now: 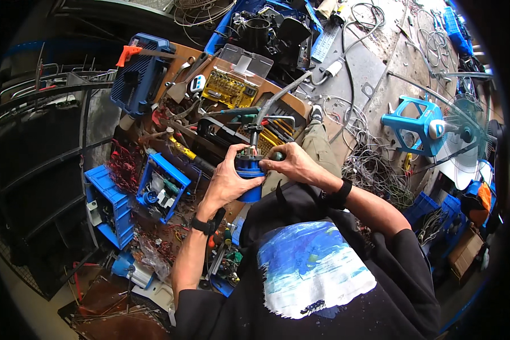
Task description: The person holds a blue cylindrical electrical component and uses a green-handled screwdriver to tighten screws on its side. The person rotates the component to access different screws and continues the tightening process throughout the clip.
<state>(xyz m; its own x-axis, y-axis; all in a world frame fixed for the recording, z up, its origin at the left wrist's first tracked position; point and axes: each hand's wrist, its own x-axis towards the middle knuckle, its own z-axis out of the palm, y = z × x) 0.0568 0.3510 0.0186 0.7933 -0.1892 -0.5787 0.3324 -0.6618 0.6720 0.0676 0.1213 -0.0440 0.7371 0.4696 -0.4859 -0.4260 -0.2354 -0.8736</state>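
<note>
In front of me is a blue cylindrical device with a dark metal top and an upright metal stem. My left hand is wrapped round its left side, thumb across the front. My right hand is closed at its upper right, thumb against the top, next to a dark rounded knob; whether that knob is part of the device I cannot tell. Just behind lie a yellow perforated case with dark tools and, farther back, an open yellow bit set with a clear lid.
Blue bins with parts and red wire scraps stand at left, beside dark metal racks. A blue toolbox sits back left. At right are tangled cables, a blue stool and a fan. My outstretched leg is beyond my hands.
</note>
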